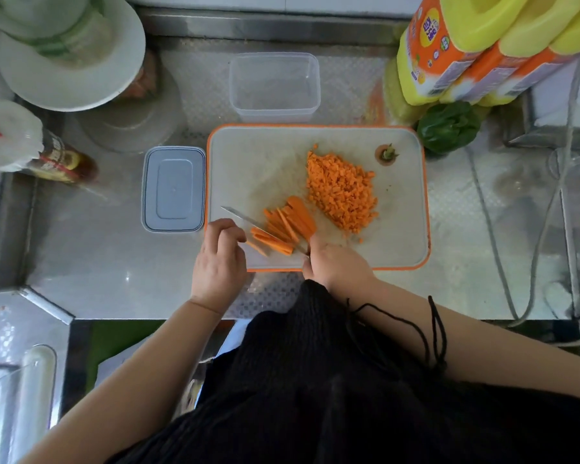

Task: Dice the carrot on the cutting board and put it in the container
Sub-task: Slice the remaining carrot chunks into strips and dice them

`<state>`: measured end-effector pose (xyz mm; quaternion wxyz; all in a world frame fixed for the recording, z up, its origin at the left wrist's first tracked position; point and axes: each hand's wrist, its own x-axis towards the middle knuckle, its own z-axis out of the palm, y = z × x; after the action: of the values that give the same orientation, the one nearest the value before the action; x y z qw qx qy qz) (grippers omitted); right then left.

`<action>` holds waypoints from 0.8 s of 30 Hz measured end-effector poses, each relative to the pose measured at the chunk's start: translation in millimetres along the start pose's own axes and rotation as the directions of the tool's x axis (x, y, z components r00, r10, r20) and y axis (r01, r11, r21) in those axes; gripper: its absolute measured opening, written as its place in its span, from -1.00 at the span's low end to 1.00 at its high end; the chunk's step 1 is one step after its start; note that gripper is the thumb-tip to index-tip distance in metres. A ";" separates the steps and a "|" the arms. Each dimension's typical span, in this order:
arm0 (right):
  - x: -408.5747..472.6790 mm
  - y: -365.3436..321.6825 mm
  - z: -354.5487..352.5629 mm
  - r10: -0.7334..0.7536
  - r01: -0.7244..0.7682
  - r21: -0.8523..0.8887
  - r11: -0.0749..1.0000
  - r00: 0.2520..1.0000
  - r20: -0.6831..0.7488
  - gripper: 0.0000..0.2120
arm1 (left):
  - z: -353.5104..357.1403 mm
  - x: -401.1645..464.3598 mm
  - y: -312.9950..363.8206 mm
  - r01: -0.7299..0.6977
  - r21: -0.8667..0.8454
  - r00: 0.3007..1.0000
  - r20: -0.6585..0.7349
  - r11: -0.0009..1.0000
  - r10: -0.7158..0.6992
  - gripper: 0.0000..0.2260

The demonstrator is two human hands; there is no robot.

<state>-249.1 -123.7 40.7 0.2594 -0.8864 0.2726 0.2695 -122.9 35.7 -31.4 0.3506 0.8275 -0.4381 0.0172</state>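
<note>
Orange carrot sticks [287, 227] lie between both hands, long axes crossing the steel knife blade [248, 222]; right hand [335, 262] grips its handle, left hand [220, 259] curled, grasp unclear.

We are in a kitchen: a steel counter [114, 262] carries an orange-rimmed cutting board [241, 155] with diced carrot [342, 192], stacked white plates [81, 78], a sauce bottle [61, 160], yellow detergent jugs [466, 55] and a green pepper [447, 127].
</note>
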 end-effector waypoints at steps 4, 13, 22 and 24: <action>-2.2 1.3 -0.4 -0.014 0.014 0.011 1.000 0.999 -0.029 -0.67 | -5.5 0.8 9.6 -0.014 0.003 1.000 -0.012 1.000 0.014 -0.75; -11.3 -4.9 0.4 -0.024 0.024 -0.027 0.999 1.000 0.005 -0.62 | -27.1 56.6 46.6 -0.141 0.076 0.784 0.618 0.987 0.064 -0.59; -18.9 14.9 -8.6 0.116 -0.079 0.231 0.970 0.982 -0.151 -0.72 | -35.7 64.9 21.4 -0.419 0.155 0.905 -0.006 0.895 0.425 -0.85; -19.2 20.9 -11.6 0.172 -0.092 0.370 0.924 0.966 -0.191 -0.75 | -25.1 58.0 2.1 -0.565 0.181 0.824 0.175 0.805 0.539 -0.74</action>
<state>-271.8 -139.2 54.4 0.3661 -0.8279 0.4036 0.1327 -81.8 8.5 8.1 0.2087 0.6976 -0.6748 0.1202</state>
